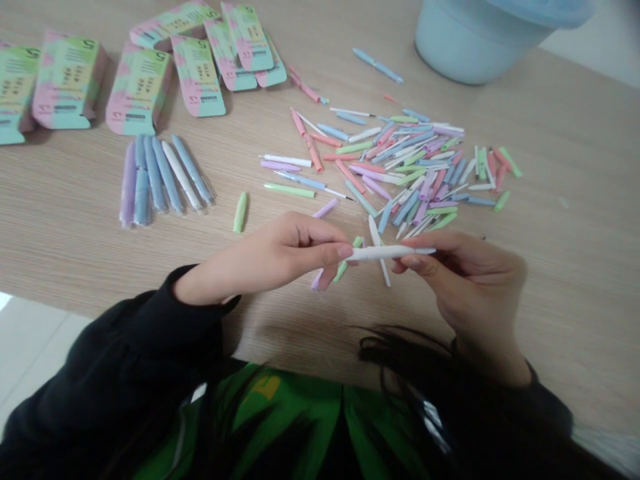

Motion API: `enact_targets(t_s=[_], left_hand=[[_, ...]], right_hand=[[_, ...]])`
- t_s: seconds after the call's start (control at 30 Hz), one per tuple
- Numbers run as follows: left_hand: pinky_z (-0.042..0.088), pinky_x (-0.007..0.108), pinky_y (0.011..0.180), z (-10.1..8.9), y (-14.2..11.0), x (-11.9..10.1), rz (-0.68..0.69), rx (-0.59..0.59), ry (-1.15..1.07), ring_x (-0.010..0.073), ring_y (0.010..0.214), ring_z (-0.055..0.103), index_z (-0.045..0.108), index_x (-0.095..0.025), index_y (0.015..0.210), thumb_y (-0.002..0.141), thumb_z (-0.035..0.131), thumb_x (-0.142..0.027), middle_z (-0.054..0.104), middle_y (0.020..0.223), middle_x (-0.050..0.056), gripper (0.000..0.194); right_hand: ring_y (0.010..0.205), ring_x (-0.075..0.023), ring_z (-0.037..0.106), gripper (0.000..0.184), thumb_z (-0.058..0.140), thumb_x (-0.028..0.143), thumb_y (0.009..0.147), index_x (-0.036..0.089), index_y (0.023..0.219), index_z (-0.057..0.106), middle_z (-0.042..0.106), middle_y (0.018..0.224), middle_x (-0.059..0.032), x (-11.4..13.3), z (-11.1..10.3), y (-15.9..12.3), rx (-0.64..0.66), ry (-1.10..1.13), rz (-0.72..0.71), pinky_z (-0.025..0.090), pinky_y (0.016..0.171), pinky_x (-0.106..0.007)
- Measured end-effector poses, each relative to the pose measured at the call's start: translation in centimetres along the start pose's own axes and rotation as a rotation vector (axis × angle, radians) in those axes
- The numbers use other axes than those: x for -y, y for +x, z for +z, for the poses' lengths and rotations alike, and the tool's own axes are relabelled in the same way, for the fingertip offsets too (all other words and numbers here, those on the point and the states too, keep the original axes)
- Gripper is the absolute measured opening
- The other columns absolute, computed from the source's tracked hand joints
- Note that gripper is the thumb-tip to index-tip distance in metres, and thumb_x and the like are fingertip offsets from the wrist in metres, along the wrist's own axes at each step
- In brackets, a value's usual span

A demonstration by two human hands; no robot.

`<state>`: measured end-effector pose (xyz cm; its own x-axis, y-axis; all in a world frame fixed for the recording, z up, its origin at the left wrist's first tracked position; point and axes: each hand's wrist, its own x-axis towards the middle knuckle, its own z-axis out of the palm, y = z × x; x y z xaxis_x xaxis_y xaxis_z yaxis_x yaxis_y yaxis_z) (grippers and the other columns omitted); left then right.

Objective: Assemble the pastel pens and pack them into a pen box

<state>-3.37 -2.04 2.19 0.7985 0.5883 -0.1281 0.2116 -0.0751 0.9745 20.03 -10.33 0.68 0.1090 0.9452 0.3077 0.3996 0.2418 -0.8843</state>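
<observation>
A white pen (387,253) lies level between my two hands, just above the wooden table (575,267). My left hand (270,257) pinches its left end with fingers closed. My right hand (470,280) grips the right end, fingers curled round it. Under my left fingers I also see a purple piece and a green piece, held or lying there, I cannot tell which. Just beyond my hands spreads a heap of loose pastel pen parts (415,170). A row of assembled pens (163,177) lies side by side at the left.
Several pastel cardboard boxes (140,87) stand and lie along the far left edge. A light blue plastic tub (480,40) sits at the far right. One green cap (241,212) lies alone near the pen row. The table's near edge runs by my sleeve.
</observation>
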Motion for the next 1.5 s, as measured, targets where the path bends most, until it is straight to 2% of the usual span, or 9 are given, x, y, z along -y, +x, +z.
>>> enact_targets(t_s=[0.17, 0.33, 0.47, 0.77, 0.97, 1.03, 1.2, 1.4, 1.5], left_hand=[[0.048, 0.025, 0.063, 0.4, 0.2, 0.1, -0.019, -0.134, -0.031, 0.0151, 0.069, 0.063, 0.073, -0.014, 0.09, 0.09, 0.069, -0.026, 0.071, 0.075, 0.002, 0.013], [0.042, 0.023, 0.059, 0.4, 0.0, -0.3, -0.041, -0.005, 0.017, 0.0112, 0.059, 0.052, 0.07, -0.014, 0.074, 0.102, 0.048, -0.035, 0.061, 0.063, 0.0, 0.041], [0.044, 0.023, 0.066, 0.0, 0.0, 0.1, 0.001, -0.054, 0.077, 0.0111, 0.063, 0.054, 0.064, -0.015, 0.063, 0.103, 0.049, -0.032, 0.061, 0.064, -0.001, 0.045], [0.047, 0.024, 0.065, 0.4, 0.1, 0.6, 0.056, -0.16, 0.042, 0.0161, 0.075, 0.064, 0.076, -0.016, 0.098, 0.094, 0.065, -0.029, 0.073, 0.082, 0.003, 0.017], [0.045, 0.022, 0.061, 0.0, -0.2, -0.2, -0.091, 0.122, 0.072, 0.0125, 0.063, 0.054, 0.073, -0.017, 0.1, 0.102, 0.051, -0.042, 0.064, 0.072, -0.001, 0.034], [0.043, 0.022, 0.061, -0.2, -0.3, -0.3, -0.133, 0.148, 0.066, 0.0117, 0.06, 0.05, 0.073, -0.017, 0.096, 0.105, 0.042, -0.041, 0.06, 0.068, -0.002, 0.04], [0.044, 0.022, 0.068, -0.3, 0.0, 0.2, 0.005, 0.073, 0.122, 0.0123, 0.068, 0.056, 0.069, -0.015, 0.083, 0.104, 0.047, -0.033, 0.059, 0.068, -0.002, 0.035], [0.047, 0.026, 0.081, 1.0, 0.3, 0.8, 0.201, -0.204, 0.287, 0.0162, 0.084, 0.064, 0.072, -0.018, 0.095, 0.099, 0.059, -0.028, 0.073, 0.088, 0.003, 0.018], [0.046, 0.025, 0.073, 1.5, 0.2, 0.4, 0.178, -0.274, 0.258, 0.0148, 0.076, 0.061, 0.071, -0.018, 0.096, 0.097, 0.062, -0.031, 0.071, 0.083, 0.001, 0.016]], right_hand=[[0.066, -0.0144, 0.072, 0.018, 0.081, 0.017, 0.082, 0.029, 0.095, 0.08, 0.077, 0.073, 0.0025, 0.0, 0.3, 0.1, -0.013, 0.016, 0.007, 0.056, 0.055, -0.024], [0.063, -0.0148, 0.071, 0.012, 0.081, 0.02, 0.083, 0.027, 0.093, 0.079, 0.077, 0.071, 0.0023, 0.0, 0.4, 0.1, -0.004, -0.001, 0.034, 0.055, 0.053, -0.025], [0.063, -0.0164, 0.072, 0.012, 0.08, 0.021, 0.084, 0.027, 0.094, 0.079, 0.077, 0.071, 0.002, 0.0, 0.5, 0.0, -0.006, 0.005, 0.016, 0.057, 0.053, -0.027], [0.065, -0.0155, 0.073, 0.016, 0.08, 0.016, 0.083, 0.027, 0.094, 0.08, 0.077, 0.072, 0.0019, -0.1, 0.6, -0.1, -0.055, 0.044, 0.015, 0.057, 0.053, -0.026], [0.065, -0.0147, 0.073, 0.017, 0.081, 0.015, 0.082, 0.027, 0.093, 0.079, 0.077, 0.072, 0.0024, 0.1, 0.6, 0.0, -0.011, 0.036, 0.021, 0.059, 0.056, -0.025], [0.065, -0.0141, 0.073, 0.018, 0.08, 0.013, 0.082, 0.027, 0.094, 0.079, 0.077, 0.072, 0.0029, 0.3, 0.6, -0.1, 0.009, 0.041, 0.031, 0.06, 0.058, -0.025], [0.064, -0.0136, 0.073, 0.017, 0.081, 0.014, 0.08, 0.026, 0.092, 0.079, 0.077, 0.071, 0.0033, 0.4, 0.5, -0.1, -0.027, 0.032, 0.028, 0.059, 0.057, -0.024], [0.06, -0.0148, 0.072, 0.009, 0.08, 0.019, 0.083, 0.027, 0.088, 0.079, 0.076, 0.068, 0.0023, 0.0, 0.6, 0.2, -0.076, 0.005, 0.014, 0.058, 0.051, -0.025], [0.06, -0.0151, 0.071, 0.007, 0.08, 0.022, 0.084, 0.027, 0.089, 0.078, 0.076, 0.068, 0.0018, -0.1, 0.6, 0.2, -0.086, 0.001, 0.025, 0.057, 0.051, -0.025]])
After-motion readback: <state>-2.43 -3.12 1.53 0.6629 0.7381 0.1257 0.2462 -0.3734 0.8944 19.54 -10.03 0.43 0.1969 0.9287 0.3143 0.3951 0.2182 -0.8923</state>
